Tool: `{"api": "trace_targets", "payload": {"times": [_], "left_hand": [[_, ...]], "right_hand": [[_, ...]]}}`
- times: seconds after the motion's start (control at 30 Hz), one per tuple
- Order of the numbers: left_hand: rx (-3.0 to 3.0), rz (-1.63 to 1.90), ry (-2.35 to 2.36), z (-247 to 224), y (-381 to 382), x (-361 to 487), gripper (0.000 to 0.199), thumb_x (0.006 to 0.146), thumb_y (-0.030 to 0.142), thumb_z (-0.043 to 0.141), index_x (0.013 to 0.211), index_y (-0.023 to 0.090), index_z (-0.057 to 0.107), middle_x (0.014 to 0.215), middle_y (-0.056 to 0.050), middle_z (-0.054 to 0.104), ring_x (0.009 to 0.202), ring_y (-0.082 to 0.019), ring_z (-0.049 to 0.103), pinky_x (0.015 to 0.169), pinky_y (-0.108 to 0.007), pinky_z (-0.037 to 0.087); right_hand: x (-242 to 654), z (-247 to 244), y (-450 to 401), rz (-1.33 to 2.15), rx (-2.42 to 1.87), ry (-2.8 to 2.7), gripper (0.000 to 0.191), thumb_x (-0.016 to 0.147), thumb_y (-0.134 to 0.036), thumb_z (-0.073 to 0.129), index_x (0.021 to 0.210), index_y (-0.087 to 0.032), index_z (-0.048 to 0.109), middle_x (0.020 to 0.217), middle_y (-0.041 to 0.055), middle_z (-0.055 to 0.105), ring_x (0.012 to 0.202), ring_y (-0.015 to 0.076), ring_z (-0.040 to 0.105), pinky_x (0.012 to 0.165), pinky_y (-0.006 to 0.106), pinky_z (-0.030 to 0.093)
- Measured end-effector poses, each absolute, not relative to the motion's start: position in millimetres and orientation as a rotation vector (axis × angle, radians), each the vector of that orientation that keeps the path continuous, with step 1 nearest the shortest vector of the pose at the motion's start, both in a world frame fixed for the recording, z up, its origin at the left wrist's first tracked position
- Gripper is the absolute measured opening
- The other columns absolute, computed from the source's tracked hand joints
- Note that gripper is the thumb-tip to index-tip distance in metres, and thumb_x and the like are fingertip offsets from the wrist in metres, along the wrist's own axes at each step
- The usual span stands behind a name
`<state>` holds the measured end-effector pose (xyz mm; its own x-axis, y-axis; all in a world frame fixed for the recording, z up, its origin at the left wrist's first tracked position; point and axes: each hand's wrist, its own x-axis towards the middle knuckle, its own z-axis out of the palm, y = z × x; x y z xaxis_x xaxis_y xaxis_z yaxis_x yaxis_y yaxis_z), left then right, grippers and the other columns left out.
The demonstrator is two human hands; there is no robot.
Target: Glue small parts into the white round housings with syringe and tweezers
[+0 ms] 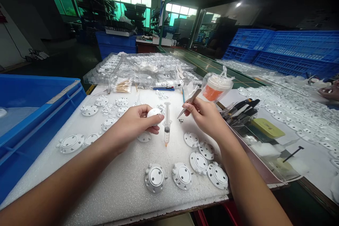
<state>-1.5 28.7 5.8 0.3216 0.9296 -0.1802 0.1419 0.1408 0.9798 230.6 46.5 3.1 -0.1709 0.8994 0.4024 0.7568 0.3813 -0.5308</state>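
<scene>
My left hand (143, 119) is closed around a small white round part (154, 113), its thumb lying across it. In my right hand (201, 113) is a pair of metal tweezers (189, 103), pointing down and left. Just below the tips sits a little heap of tiny metal pieces (180, 121). Between the hands lies a syringe (166, 125) with an orange tip toward me. White round parts with two dark dots, such as this one (155, 177), lie on the white foam sheet (106, 190) at the front, right and left. Small white pieces (161, 94) are scattered beyond my left hand.
A blue crate (66, 93) borders the left. Cotton swabs (123, 85), a blue pen (162, 88) and clear trays (106, 67) are at the back. A bagged cup (213, 86) and a tool box (265, 155) stand right. Another person's hand (331, 91) shows far right.
</scene>
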Motion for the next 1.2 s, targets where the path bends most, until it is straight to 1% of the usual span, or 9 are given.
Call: {"api": "trace_targets", "payload": {"times": [0.13, 0.23, 0.3, 0.5, 0.67, 0.8, 0.93, 1.07, 1.2], "left_hand": [[1.469, 0.696, 1.188, 1, 30, 0, 0.027, 0.077, 0.042, 0.07, 0.083, 0.019, 0.06, 0.077, -0.001, 0.068, 0.075, -0.019, 0.066, 0.067, -0.029, 0.045], [1.726, 0.673, 1.277, -1, 28, 5, 0.02, 0.077, 0.037, 0.067, 0.073, 0.02, 0.056, 0.064, 0.005, 0.056, 0.06, -0.013, 0.052, 0.053, -0.026, 0.032], [1.87, 0.686, 1.292, -2, 26, 8, 0.019, 0.077, 0.032, 0.064, 0.068, 0.02, 0.052, 0.06, 0.006, 0.049, 0.057, -0.012, 0.045, 0.052, -0.026, 0.028], [1.933, 0.689, 1.265, -7, 26, 12, 0.006, 0.076, 0.025, 0.059, 0.074, 0.021, 0.055, 0.064, 0.006, 0.052, 0.06, -0.013, 0.047, 0.055, -0.026, 0.031], [1.902, 0.723, 1.318, -3, 24, 10, 0.011, 0.079, 0.031, 0.06, 0.083, 0.021, 0.06, 0.065, 0.004, 0.055, 0.061, -0.015, 0.053, 0.056, -0.026, 0.034], [1.721, 1.066, 1.327, 7, 16, 7, 0.022, 0.085, 0.042, 0.061, 0.091, 0.021, 0.058, 0.074, 0.002, 0.058, 0.067, -0.016, 0.057, 0.057, -0.026, 0.041], [1.607, 1.437, 1.029, 18, 5, 2, 0.018, 0.085, 0.036, 0.066, 0.093, 0.022, 0.057, 0.084, 0.0, 0.061, 0.074, -0.016, 0.058, 0.062, -0.024, 0.044], [1.712, 0.944, 0.781, 25, -3, 1, 0.011, 0.083, 0.03, 0.069, 0.088, 0.023, 0.063, 0.08, 0.002, 0.06, 0.07, -0.014, 0.055, 0.061, -0.024, 0.042], [1.803, 0.589, 0.909, 18, 0, 7, 0.017, 0.083, 0.038, 0.067, 0.081, 0.022, 0.062, 0.064, 0.004, 0.052, 0.06, -0.013, 0.046, 0.054, -0.025, 0.033]], "right_hand": [[230, 6, 42, 0.306, -1.357, -1.918, 0.018, 0.095, -0.024, 0.053, 0.078, -0.019, 0.058, 0.069, 0.0022, 0.069, 0.065, 0.0168, 0.063, 0.061, 0.027, 0.043], [229, 6, 39, 0.385, -1.248, -1.84, 0.017, 0.095, -0.028, 0.055, 0.081, -0.019, 0.059, 0.07, 0.0019, 0.069, 0.067, 0.0164, 0.064, 0.062, 0.026, 0.044], [228, 7, 38, 0.461, -1.155, -1.766, 0.018, 0.094, -0.031, 0.057, 0.082, -0.019, 0.061, 0.069, 0.0011, 0.068, 0.067, 0.0156, 0.064, 0.063, 0.026, 0.045], [225, 7, 36, 0.625, -1.006, -1.668, 0.021, 0.092, -0.04, 0.062, 0.089, -0.019, 0.065, 0.07, 0.0001, 0.069, 0.07, 0.0147, 0.065, 0.069, 0.027, 0.048], [221, 6, 33, 0.651, -0.978, -1.655, 0.026, 0.09, -0.046, 0.064, 0.087, -0.02, 0.065, 0.07, -0.0002, 0.07, 0.069, 0.016, 0.065, 0.068, 0.029, 0.047], [221, 8, 32, 0.626, -0.983, -1.644, 0.024, 0.09, -0.045, 0.064, 0.088, -0.021, 0.065, 0.07, -0.0001, 0.07, 0.069, 0.0168, 0.066, 0.07, 0.031, 0.049], [226, 10, 32, 0.582, -0.967, -1.62, 0.022, 0.091, -0.043, 0.063, 0.09, -0.022, 0.067, 0.072, 0.0007, 0.069, 0.071, 0.0182, 0.066, 0.072, 0.034, 0.051], [230, 12, 30, 0.603, -0.861, -1.533, 0.016, 0.092, -0.04, 0.064, 0.09, -0.024, 0.069, 0.075, 0.0007, 0.067, 0.07, 0.0177, 0.065, 0.074, 0.035, 0.052], [230, 15, 28, 0.662, -0.775, -1.462, 0.013, 0.092, -0.036, 0.064, 0.089, -0.025, 0.071, 0.077, 0.0001, 0.065, 0.069, 0.0159, 0.065, 0.071, 0.032, 0.051]]}}
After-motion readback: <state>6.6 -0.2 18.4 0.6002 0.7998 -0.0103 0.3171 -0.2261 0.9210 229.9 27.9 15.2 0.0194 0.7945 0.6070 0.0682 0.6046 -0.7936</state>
